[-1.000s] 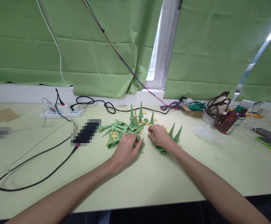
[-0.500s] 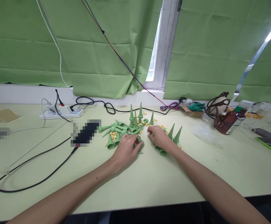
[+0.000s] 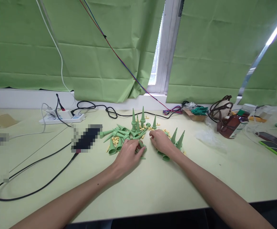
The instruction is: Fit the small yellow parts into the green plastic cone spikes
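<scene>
My left hand (image 3: 128, 153) is closed around a green cone-shaped plastic piece (image 3: 141, 145), low over the table at the near edge of a pile. That pile of green plastic cones (image 3: 120, 133) has small yellow pegs (image 3: 114, 140) mixed in. To its right, my right hand (image 3: 161, 141) has its fingers curled together, pointing left; whatever they pinch is hidden. Two green cones (image 3: 180, 140) stand upright just beyond my right wrist, and other green pieces (image 3: 166, 158) lie under it. Behind both hands, several green spikes (image 3: 142, 117) stand upright among yellow pegs.
On the left, a dark blurred device (image 3: 87, 137) trails a looped black cable (image 3: 31, 194). A white power strip (image 3: 62, 119) sits at the back. Farther right are a small cardboard box (image 3: 195, 116), crumpled clear plastic (image 3: 210, 139) and a dark red bottle (image 3: 233, 125).
The view has shifted slightly, so everything sits a little lower and farther left. Both hands keep nearly the same pose and place over the pieces.
</scene>
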A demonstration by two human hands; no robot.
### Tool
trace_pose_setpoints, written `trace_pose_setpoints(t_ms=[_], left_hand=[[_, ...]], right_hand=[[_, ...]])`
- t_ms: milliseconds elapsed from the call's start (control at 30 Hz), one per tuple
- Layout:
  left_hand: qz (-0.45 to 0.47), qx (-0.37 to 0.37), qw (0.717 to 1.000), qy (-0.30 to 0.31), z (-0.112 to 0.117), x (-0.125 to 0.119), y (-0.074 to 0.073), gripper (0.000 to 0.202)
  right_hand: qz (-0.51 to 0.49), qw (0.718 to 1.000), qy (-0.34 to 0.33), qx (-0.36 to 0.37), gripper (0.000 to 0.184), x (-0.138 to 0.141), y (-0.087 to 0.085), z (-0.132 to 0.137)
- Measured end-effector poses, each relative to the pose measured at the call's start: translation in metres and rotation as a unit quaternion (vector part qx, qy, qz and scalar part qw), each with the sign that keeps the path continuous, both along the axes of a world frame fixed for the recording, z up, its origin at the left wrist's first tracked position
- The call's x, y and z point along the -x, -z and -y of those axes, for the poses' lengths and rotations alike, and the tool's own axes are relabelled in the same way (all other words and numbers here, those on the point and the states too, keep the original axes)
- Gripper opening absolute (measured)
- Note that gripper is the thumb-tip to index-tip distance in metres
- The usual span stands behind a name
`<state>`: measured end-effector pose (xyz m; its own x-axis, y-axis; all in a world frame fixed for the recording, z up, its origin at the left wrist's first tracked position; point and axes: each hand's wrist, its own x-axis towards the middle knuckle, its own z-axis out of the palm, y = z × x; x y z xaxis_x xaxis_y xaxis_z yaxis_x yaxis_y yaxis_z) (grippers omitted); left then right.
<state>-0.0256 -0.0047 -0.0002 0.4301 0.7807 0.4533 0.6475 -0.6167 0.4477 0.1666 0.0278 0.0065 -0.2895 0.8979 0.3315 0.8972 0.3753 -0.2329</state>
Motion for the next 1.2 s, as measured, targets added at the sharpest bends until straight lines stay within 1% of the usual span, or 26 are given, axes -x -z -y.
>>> trace_pose_setpoints(t_ms=[200, 400, 600, 733, 833, 1033, 1200], left_hand=[[0.019, 0.002, 1.000, -0.003, 0.002, -0.001, -0.004, 0.024], [0.049, 0.011, 0.999, -0.015, 0.002, -0.002, -0.006, 0.026], [0.121, 0.003, 0.992, -0.027, 0.001, -0.001, -0.007, 0.025], [0.148, -0.013, 0.988, -0.047, 0.003, -0.001, -0.009, 0.028], [0.173, -0.014, 0.984, -0.048, 0.003, -0.001, -0.009, 0.025], [0.257, 0.032, 0.965, -0.028, 0.003, -0.002, -0.008, 0.024], [0.304, 0.092, 0.947, -0.040, 0.001, -0.002, -0.008, 0.026]], right_hand=[[-0.011, 0.999, -0.006, -0.032, 0.016, 0.001, 0.000, 0.002], [-0.053, 0.994, -0.042, -0.082, 0.019, 0.004, 0.000, 0.005], [-0.130, 0.980, -0.090, -0.119, 0.023, 0.011, -0.001, 0.012], [-0.165, 0.968, -0.124, -0.140, 0.021, 0.016, -0.001, 0.017], [-0.186, 0.960, -0.142, -0.155, 0.019, 0.019, -0.001, 0.019], [-0.234, 0.940, -0.158, -0.188, 0.016, 0.022, -0.004, 0.023], [-0.276, 0.916, -0.164, -0.242, 0.012, 0.024, -0.004, 0.023]])
